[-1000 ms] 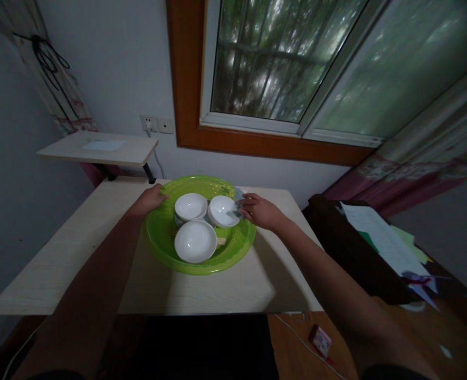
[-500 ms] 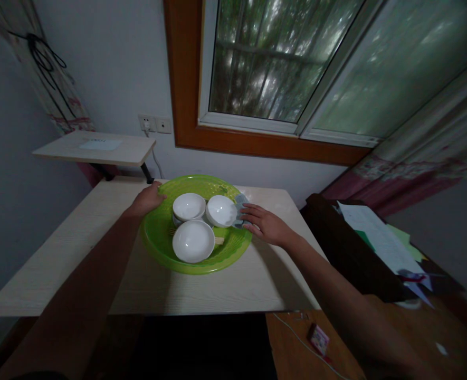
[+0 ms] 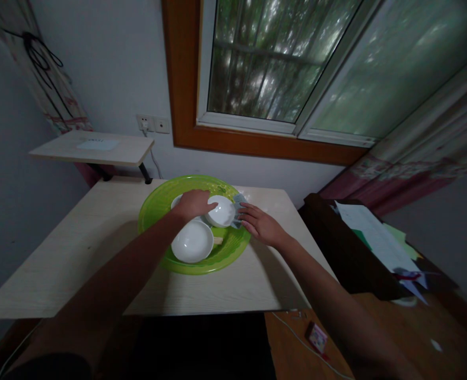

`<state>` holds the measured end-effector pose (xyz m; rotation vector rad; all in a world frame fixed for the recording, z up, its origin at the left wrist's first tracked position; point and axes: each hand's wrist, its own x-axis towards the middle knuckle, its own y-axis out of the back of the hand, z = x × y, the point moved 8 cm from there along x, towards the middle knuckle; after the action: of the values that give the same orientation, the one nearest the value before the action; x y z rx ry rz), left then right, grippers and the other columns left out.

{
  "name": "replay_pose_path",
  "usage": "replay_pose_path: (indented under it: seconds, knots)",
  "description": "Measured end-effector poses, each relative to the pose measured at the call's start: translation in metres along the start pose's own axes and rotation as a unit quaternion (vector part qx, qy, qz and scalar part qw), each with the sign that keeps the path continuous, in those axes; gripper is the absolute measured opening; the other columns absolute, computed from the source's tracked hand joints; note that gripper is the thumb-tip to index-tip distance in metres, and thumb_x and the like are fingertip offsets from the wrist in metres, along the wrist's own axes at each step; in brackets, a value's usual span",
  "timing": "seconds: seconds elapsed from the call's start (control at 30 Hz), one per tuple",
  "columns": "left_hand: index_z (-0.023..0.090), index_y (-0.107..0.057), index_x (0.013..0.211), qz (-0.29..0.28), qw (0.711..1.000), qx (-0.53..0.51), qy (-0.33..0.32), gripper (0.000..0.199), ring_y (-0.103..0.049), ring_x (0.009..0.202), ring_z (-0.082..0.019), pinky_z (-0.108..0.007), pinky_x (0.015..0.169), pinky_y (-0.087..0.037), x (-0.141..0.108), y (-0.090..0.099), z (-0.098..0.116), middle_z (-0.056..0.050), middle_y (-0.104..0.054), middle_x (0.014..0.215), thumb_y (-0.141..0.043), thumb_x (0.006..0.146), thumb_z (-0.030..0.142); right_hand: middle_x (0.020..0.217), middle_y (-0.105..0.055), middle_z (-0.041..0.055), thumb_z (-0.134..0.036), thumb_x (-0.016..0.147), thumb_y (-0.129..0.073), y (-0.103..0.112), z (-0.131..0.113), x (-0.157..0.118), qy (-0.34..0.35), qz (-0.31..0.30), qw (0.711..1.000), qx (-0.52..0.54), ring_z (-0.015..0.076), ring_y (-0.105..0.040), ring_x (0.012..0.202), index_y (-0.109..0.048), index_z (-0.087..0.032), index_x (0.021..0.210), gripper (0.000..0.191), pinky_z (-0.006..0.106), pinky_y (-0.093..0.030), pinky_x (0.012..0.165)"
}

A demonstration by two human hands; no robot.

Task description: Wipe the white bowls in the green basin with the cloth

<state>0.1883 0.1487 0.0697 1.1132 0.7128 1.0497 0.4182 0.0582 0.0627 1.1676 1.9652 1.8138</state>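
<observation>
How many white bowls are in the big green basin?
3 that I can see in the basin: the left bowl, partly covered by the left hand; the right bowl; and the front bowl. More may be hidden underneath.

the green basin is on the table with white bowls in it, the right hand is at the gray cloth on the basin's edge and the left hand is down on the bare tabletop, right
Not quite: the head view shows the left hand over the white bowls inside the green basin, not on the tabletop. The rest is right.
</observation>
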Motion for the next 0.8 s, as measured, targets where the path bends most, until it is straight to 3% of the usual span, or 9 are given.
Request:
replay_pose_path:
  seconds: [0.13, 0.23, 0.5, 0.8]
  knots:
    - [0.011, -0.084, 0.129, -0.06, 0.996, 0.045, 0.042, 0.042, -0.077, 0.12, -0.041, -0.046, 0.099, -0.056, 0.001, -0.014, 0.001, -0.029, -0.08, 0.132, -0.067, 0.104, 0.039, 0.14, -0.08, 0.0144, -0.034, 0.116, -0.054, -0.001, 0.0, -0.001, 0.002, 0.003, 1.0, -0.009, 0.0367, -0.061, 0.156, -0.085, -0.023, 0.124, 0.035, 0.064, -0.054, 0.13]
    - [0.011, -0.082, 0.13, -0.094, 0.992, 0.059, 0.059, 0.04, -0.077, 0.124, -0.036, -0.041, 0.101, -0.056, 0.001, -0.017, -0.004, -0.026, -0.079, 0.137, -0.057, 0.106, 0.03, 0.141, -0.08, 0.0138, -0.034, 0.117, -0.054, -0.002, 0.0, -0.001, 0.014, 0.015, 1.0, -0.012, 0.0365, -0.062, 0.154, -0.085, -0.023, 0.124, 0.034, 0.066, -0.056, 0.128]
    - [0.013, -0.08, 0.132, -0.092, 0.992, 0.081, 0.029, 0.039, -0.076, 0.124, -0.031, -0.036, 0.101, -0.055, -0.001, -0.015, -0.003, -0.021, -0.08, 0.137, -0.054, 0.105, 0.025, 0.14, -0.08, 0.0131, -0.034, 0.118, -0.052, -0.002, 0.0, -0.003, 0.022, 0.03, 0.999, -0.01, 0.035, -0.062, 0.156, -0.084, -0.023, 0.125, 0.034, 0.063, -0.056, 0.129]
    - [0.013, -0.079, 0.136, -0.051, 0.995, 0.071, 0.047, 0.041, -0.077, 0.124, -0.034, -0.041, 0.106, -0.055, -0.005, 0.005, -0.008, -0.023, -0.081, 0.133, -0.053, 0.106, 0.02, 0.139, -0.081, 0.0147, -0.036, 0.12, -0.049, -0.003, -0.001, -0.002, 0.023, 0.03, 0.999, -0.026, 0.0364, -0.061, 0.156, -0.084, -0.021, 0.127, 0.038, 0.064, -0.057, 0.128]
